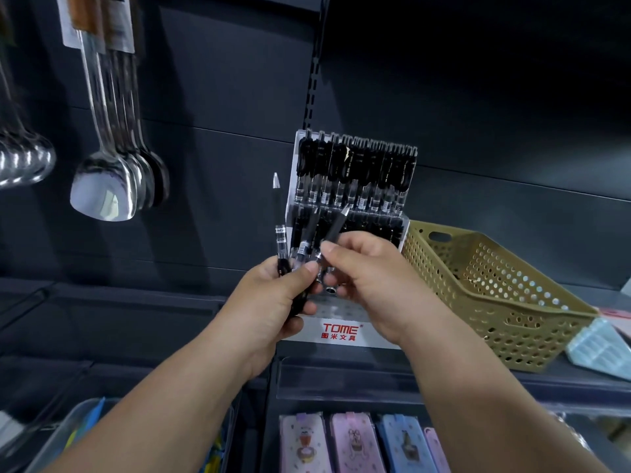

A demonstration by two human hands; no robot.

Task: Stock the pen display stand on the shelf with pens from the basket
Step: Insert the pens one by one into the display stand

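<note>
While the left hand grips a little bunch of black pens tips-up, the right hand pinches one of them, hands close together right in front of the pen display stand on the shelf. Tan basket sits just right of the stand, spoons hang off left.

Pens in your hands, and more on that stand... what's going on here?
A person is filling the pen display stand. The left hand grips a small bunch of pens, and the right hand pinches one pen from it, in front of the stand. The stand's back row already holds pens. The tan basket sits just right of it.
</note>
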